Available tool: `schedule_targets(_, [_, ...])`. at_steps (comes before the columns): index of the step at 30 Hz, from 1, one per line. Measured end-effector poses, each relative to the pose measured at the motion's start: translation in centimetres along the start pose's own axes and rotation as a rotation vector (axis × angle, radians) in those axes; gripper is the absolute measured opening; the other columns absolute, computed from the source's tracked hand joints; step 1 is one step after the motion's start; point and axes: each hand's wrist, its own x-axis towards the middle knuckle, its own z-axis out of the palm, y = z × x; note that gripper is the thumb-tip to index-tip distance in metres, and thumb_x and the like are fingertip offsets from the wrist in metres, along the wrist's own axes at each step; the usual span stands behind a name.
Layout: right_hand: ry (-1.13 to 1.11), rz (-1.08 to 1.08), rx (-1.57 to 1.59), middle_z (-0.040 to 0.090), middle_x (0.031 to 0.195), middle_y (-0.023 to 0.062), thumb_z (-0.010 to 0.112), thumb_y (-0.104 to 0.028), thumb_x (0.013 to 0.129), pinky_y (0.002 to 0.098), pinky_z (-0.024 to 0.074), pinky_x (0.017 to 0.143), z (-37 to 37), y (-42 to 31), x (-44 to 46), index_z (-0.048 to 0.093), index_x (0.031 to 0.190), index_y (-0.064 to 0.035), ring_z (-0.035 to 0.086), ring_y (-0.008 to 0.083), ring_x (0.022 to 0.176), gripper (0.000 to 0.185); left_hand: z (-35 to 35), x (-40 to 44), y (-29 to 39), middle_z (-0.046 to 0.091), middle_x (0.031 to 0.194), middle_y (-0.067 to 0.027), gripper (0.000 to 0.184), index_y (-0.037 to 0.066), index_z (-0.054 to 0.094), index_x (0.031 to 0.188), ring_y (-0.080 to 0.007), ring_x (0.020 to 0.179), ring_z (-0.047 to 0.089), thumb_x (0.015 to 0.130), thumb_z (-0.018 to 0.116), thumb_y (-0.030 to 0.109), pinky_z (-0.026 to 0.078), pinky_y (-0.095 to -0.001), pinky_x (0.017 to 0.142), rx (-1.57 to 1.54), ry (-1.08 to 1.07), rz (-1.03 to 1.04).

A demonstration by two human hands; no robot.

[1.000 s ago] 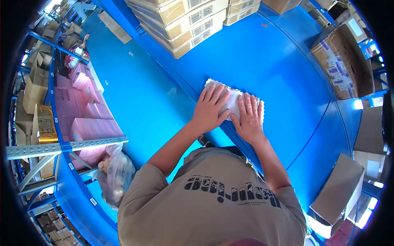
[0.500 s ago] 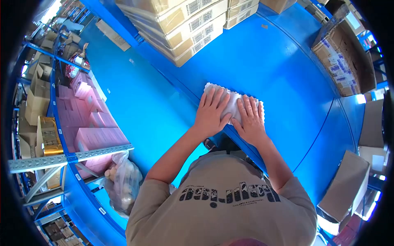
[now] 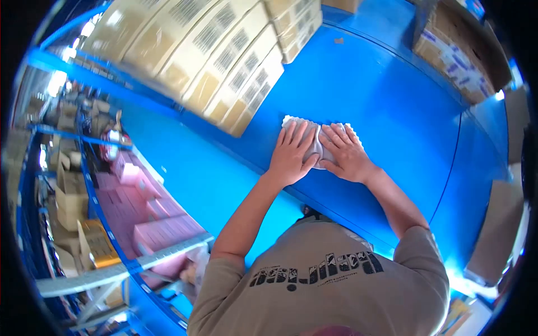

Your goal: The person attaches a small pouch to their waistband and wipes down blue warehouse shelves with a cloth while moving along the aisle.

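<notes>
A pale cloth with a scalloped edge lies on the blue surface, a fold or crease running up its middle. My left hand rests palm down on its left part, fingers apart and stretched forward. On the right part lies my right hand, also flat, with its fingers spread. The thumbs point toward each other near the cloth's lower edge. The palms hide much of the cloth.
Stacked taped cartons stand at the upper left of the blue surface. A worn open carton is at the upper right. Pink boxes fill a shelf at left, behind a grey metal beam.
The view has turned, and the carton stack looks larger and nearer. My hands have drawn slightly closer together, the right one now angled inward, and the cloth between them looks narrower and creased.
</notes>
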Motion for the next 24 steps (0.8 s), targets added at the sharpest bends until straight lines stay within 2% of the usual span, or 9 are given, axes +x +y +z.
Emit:
schedule_targets(4, [-0.013,0.040,0.064,0.030,0.173,0.0092,0.045,-0.055,0.109,0.0554,0.0019,0.133,0.7,2.4,1.0,0.035,0.166,-0.0135,0.015,0.0322,0.163,0.071,0.9,3.2,-3.6,0.042,0.165,-0.0219,0.066,0.007,0.050,0.156,-0.0491,0.152,0.036,0.100,0.061,0.039,0.026,-0.0616,0.123,-0.103,-0.133,0.115])
schedule_targets(9, [0.107,0.179,0.014,0.035,0.171,0.0072,0.038,-0.060,0.109,0.0559,0.0023,0.133,1.4,5.2,4.9,0.037,0.165,-0.0162,0.018,0.0331,0.162,0.071,4.0,10.1,-7.4,0.042,0.165,-0.0219,0.066,0.008,0.049,0.157,-0.0503,0.152,0.035,0.100,0.060,0.040,0.028,-0.0616,0.123,-0.038,-0.145,0.178])
schedule_targets(13, [0.093,0.404,-0.056,0.035,0.171,0.0074,0.036,-0.059,0.109,0.0570,0.0050,0.132,0.7,7.4,9.8,0.039,0.165,-0.0164,0.020,0.0347,0.162,0.070,6.9,14.9,-10.3,0.043,0.164,-0.0223,0.063,0.008,0.052,0.155,-0.0514,0.151,0.036,0.100,0.060,0.039,0.030,-0.0609,0.123,0.048,-0.075,0.098])
schedule_targets(14, [0.091,0.405,-0.054,0.035,0.171,0.0074,0.036,-0.059,0.109,0.0570,0.0050,0.132,1.0,7.7,10.9,0.039,0.165,-0.0164,0.020,0.0347,0.162,0.070,7.2,15.8,-10.9,0.043,0.164,-0.0223,0.063,0.008,0.052,0.155,-0.0514,0.151,0.036,0.100,0.060,0.039,0.030,-0.0609,0.123,0.046,-0.077,0.098])
schedule_targets(18, [0.170,0.596,-0.233,0.034,0.172,0.0083,0.032,-0.063,0.109,0.0574,0.0057,0.132,2.8,8.1,14.1,0.038,0.165,-0.0159,0.021,0.0339,0.162,0.074,8.4,17.9,-12.8,0.047,0.161,-0.0230,0.059,0.008,0.056,0.151,-0.0523,0.148,0.039,0.100,0.060,0.038,0.031,-0.0605,0.122,0.013,0.026,0.077])
schedule_targets(24, [0.189,0.620,-0.274,0.033,0.173,0.0086,0.031,-0.063,0.108,0.0592,0.0055,0.131,3.8,7.9,14.2,0.040,0.165,-0.0159,0.019,0.0347,0.162,0.074,8.5,17.2,-13.0,0.050,0.158,-0.0243,0.057,0.006,0.059,0.148,-0.0529,0.146,0.042,0.099,0.061,0.035,0.032,-0.0607,0.121,0.027,0.104,0.094])
